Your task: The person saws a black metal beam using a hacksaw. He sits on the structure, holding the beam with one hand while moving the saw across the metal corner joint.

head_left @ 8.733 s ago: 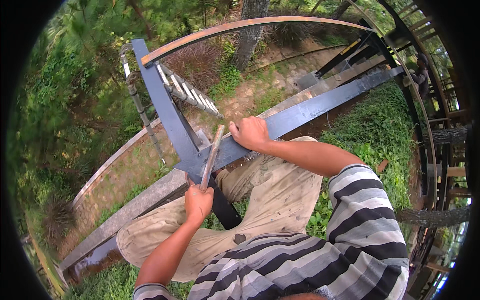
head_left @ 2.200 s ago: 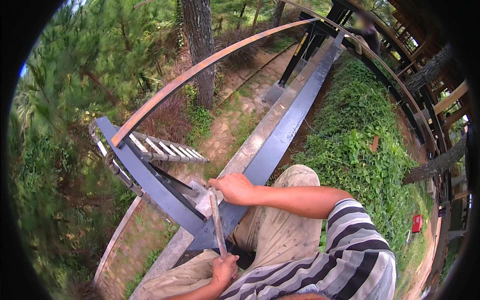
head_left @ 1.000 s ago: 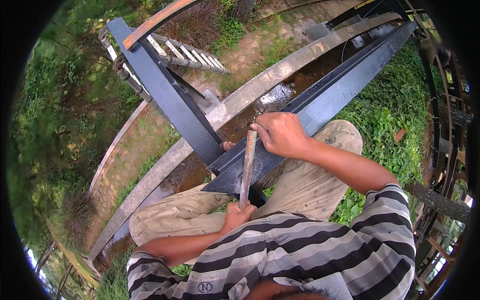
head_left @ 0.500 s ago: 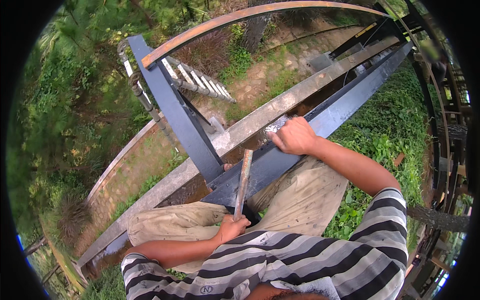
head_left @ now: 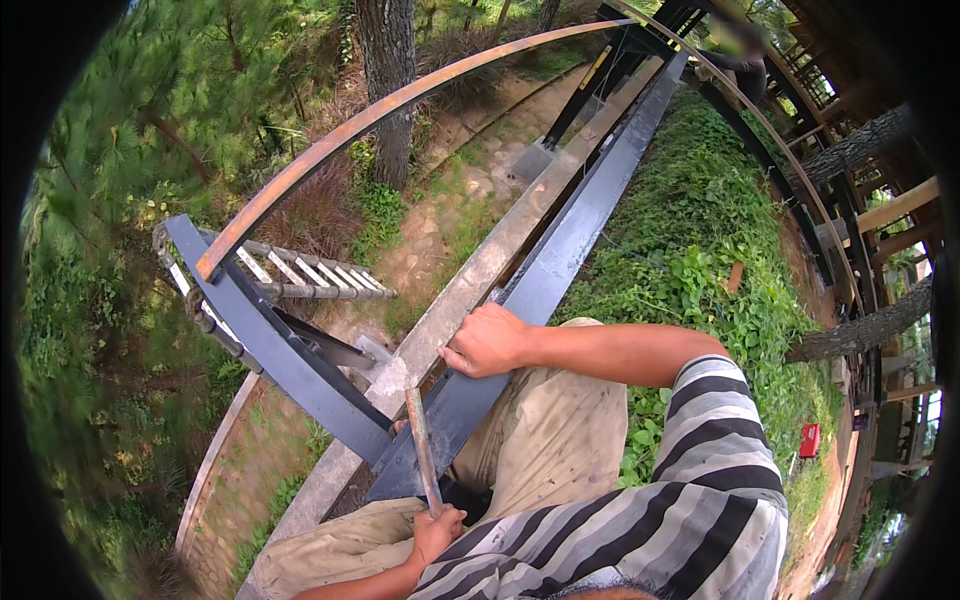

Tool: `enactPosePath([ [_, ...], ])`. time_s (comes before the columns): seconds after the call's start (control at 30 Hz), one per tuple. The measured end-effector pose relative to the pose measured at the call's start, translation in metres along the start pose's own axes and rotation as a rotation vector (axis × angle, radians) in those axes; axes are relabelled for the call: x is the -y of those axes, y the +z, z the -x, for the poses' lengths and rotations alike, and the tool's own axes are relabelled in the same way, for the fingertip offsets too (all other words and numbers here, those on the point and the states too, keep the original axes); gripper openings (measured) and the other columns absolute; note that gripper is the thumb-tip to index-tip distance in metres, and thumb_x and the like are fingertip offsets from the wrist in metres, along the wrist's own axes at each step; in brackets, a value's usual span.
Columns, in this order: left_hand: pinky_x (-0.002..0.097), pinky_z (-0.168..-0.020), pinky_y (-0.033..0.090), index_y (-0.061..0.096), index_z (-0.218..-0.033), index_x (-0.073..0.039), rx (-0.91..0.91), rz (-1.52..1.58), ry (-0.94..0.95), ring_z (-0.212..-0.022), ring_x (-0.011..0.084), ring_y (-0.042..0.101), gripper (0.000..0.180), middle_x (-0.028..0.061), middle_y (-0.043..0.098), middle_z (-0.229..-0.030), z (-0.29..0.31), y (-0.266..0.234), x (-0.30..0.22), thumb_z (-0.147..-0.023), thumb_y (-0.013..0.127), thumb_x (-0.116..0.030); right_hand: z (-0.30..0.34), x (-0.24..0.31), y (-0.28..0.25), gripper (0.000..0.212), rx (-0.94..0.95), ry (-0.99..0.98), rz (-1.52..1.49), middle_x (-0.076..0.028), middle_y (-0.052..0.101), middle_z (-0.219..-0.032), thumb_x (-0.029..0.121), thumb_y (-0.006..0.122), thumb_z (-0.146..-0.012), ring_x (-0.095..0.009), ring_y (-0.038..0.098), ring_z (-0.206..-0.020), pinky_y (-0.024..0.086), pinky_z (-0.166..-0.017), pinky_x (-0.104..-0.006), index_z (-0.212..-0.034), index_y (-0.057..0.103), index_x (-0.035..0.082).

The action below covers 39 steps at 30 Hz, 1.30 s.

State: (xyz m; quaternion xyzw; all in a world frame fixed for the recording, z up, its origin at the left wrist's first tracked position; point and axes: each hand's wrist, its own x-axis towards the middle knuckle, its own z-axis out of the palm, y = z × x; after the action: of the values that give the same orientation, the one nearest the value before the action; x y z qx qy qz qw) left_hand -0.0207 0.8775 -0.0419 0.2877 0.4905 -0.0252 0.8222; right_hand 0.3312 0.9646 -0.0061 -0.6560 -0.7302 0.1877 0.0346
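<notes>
head view: left fingers [head_left: 448,519] grip a rust-stained rod [head_left: 423,450].

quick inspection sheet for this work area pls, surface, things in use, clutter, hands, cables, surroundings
Surface: dark beam, slanting across the view
Things in use: rust-marked rod, tilted
Clutter: red box-like item at the right
Hands: left hand, fingers closed around the rod's lower end; right hand curled against the beam, grip unclear
Cables: nothing clearly seen
Surroundings: ladder, tree trunk, leafy plants, another person farther off
</notes>
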Motion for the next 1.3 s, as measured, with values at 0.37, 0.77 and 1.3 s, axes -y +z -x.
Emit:
enactPosePath([
  [0.37,0.0307,-0.046,0.026,0.049,-0.058,-0.010,0.042,0.000,0.004,-0.044,0.0095,0.039,0.037,0.0002,0.047,-0.052,-0.002,-0.002,0.000,-0.090,0.067,-0.007,0.000,0.002,-0.004,0.052,0.004,0.016,0.023,-0.024,0.063,-0.060,0.034,0.051,-0.096,-0.044,0.067,-0.062,0.056,-0.065,-0.0516,-0.061,0.067,0.000],
  [0.77,0.0308,-0.046,0.027,0.047,-0.058,-0.011,0.055,0.006,0.034,-0.045,0.0096,0.039,0.038,-0.0007,0.045,-0.052,-0.004,-0.001,0.002,-0.090,0.067,-0.006,0.000,-0.001,0.002,0.054,-0.042,0.013,0.029,-0.022,0.061,-0.057,0.035,0.053,-0.098,-0.042,0.064,-0.055,0.052,-0.057,-0.0500,-0.058,0.066,0.002],
  [1.3,0.0310,-0.047,0.027,0.048,-0.060,-0.010,0.061,-0.035,0.033,-0.046,0.0101,0.038,0.037,-0.0011,0.046,-0.054,-0.002,-0.008,0.007,-0.092,0.067,-0.010,0.001,0.010,0.001,0.056,-0.041,0.039,0.047,-0.022,0.063,-0.058,0.037,0.052,-0.099,-0.043,0.066,-0.057,0.055,-0.062,-0.0515,-0.058,0.066,0.002],
])
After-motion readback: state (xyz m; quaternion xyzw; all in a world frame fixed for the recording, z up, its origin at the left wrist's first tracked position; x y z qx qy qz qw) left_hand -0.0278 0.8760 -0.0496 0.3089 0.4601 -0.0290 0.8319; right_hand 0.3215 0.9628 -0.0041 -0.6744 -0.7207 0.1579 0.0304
